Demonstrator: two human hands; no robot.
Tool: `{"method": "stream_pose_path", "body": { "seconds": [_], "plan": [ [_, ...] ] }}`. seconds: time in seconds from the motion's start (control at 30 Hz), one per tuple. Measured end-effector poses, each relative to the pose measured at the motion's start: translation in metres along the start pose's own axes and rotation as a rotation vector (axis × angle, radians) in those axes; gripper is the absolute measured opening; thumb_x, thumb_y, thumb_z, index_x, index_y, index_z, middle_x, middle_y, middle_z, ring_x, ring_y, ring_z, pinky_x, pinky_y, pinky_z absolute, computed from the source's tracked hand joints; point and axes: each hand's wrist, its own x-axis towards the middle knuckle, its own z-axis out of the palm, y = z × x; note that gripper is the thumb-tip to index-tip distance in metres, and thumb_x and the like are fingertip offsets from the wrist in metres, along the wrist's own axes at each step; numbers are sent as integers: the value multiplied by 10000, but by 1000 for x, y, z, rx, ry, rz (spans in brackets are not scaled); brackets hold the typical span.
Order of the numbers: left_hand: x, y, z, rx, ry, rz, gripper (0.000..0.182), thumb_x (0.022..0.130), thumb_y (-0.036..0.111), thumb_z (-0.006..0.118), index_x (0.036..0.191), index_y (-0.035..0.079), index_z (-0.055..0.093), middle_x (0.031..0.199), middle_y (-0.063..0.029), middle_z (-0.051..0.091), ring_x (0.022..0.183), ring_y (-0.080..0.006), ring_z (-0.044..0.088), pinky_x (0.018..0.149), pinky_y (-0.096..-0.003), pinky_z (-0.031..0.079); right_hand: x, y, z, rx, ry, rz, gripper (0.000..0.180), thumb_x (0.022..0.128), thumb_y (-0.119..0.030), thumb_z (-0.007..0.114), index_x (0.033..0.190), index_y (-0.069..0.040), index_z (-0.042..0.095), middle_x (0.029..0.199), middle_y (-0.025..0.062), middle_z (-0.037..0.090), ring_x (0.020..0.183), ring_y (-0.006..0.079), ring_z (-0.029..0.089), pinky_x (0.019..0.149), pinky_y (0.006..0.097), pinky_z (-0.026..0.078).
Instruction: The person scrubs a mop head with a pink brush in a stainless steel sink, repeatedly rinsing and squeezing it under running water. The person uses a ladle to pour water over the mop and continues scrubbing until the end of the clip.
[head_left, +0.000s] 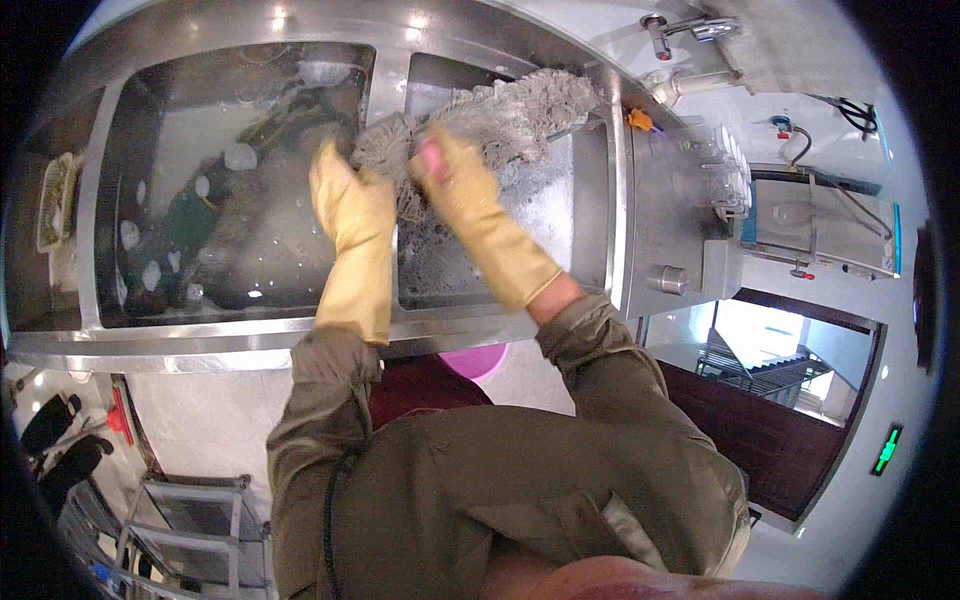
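A grey, fringed mop cover (525, 112) lies stretched over the right basin and across the divider between two basins. My left hand (352, 202), in a yellow rubber glove, grips its left end above the divider. My right hand (469, 187), gloved alike and blurred, is closed around a small pink object (433, 156) against the fabric; whether that is a brush or soap I cannot tell. Foamy grey water fills the right basin (592, 225). In the left basin (101, 225), murky water covers dark green and grey material (191, 217), with soap bubbles on top.
The steel sink's front rim (187, 341) runs before me. A ribbed light-coloured basket (60, 202) sits far left. Upturned glasses (727, 172) and a metal cup (667, 279) stand on the right counter. Below the rim is a pink basin (476, 360). A metal rack (187, 525) stands lower left.
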Motion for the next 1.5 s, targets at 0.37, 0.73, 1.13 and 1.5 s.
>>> {"method": "stream_pose_path", "body": {
  "seconds": [0.37,0.73,1.13,1.5],
  "plan": [
    [-4,11,11,327,-200,221,533,1021,341,606,1443,16,586,1142,-237,727,1083,-421,696,963,-515,547,57,106,-35,23,126,206,540,1011,-433,695,1458,-137,640,1165,233,760,1124,397,724,995,481,562],
    [-5,8,14,253,-185,254,485,1052,326,552,1441,39,600,1081,-289,718,974,-500,674,879,-576,526,92,246,-92,99,313,335,332,967,-374,707,1150,-99,739,995,203,767,914,445,740,817,515,594],
    [-3,13,21,239,-128,324,488,1044,282,554,1439,-2,600,1045,-289,713,935,-498,663,867,-564,525,127,343,-103,-9,309,260,366,959,-365,742,1211,-105,695,1005,194,750,916,410,733,839,506,582],
    [-15,7,21,319,-106,289,483,1046,280,563,1441,8,614,1067,-276,715,951,-492,662,872,-562,523,130,205,-40,147,-8,388,309,968,-291,754,1139,-46,677,1050,109,740,984,227,705,858,370,565]
  ]
}}
